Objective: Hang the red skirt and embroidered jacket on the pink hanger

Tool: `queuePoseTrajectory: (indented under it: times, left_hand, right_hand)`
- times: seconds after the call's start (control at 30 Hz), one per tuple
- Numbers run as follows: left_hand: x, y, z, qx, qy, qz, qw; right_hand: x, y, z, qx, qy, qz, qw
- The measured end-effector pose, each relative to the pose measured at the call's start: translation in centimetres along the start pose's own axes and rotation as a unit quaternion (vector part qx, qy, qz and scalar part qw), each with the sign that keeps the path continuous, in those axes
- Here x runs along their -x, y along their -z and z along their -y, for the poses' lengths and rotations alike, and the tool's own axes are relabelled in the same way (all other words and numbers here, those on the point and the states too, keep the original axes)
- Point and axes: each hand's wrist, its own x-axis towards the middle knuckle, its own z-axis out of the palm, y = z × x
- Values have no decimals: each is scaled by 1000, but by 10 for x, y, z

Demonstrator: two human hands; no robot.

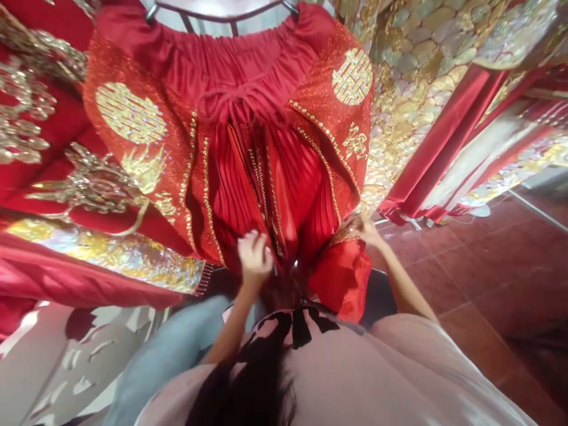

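A red skirt (233, 183) with gold round emblems, pleated inner panels and gold beaded edging hangs by its gathered waistband in front of me. My right hand (366, 231) pinches the gold-trimmed hem at the skirt's lower right, where shiny red lining (341, 275) is turned out. Before the lower middle of the skirt is my left hand (255, 254), its fingers curled in and slightly blurred. Whatever those fingers may hold is too small to make out. A tied cord bow (242, 103) hangs at the middle of the waistband.
A clip hanger (222, 12) holds the skirt at the top. Red cloth with gold ornaments (97, 183) is on the left. Gold sequined fabric (417, 59) and more red garments (444, 148) hang on the right, above a reddish tiled floor (479, 278).
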Motion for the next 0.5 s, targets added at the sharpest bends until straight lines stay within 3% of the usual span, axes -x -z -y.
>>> queuePoseTrajectory:
  times: [0.03, 0.13, 0.23, 0.33, 0.5]
  left_hand:
    - [24, -23, -4, 42, 2, 95, 995]
    - [70, -70, -22, 150, 11, 259, 954]
    - [76, -92, -38, 214, 12, 365, 906]
    - [52, -107, -53, 231, 29, 386, 893]
    - [11, -121, -82, 251, -21, 389, 886]
  right_hand:
    - [14, -11, -14, -6, -50, 11, 999]
    - [40, -32, -32, -38, -143, 43, 988]
    - [54, -40, -25, -27, -150, 69, 986]
    - [63, -31, -1, -4, -132, 88, 987]
    - [72, 17, 79, 157, 41, 163, 973]
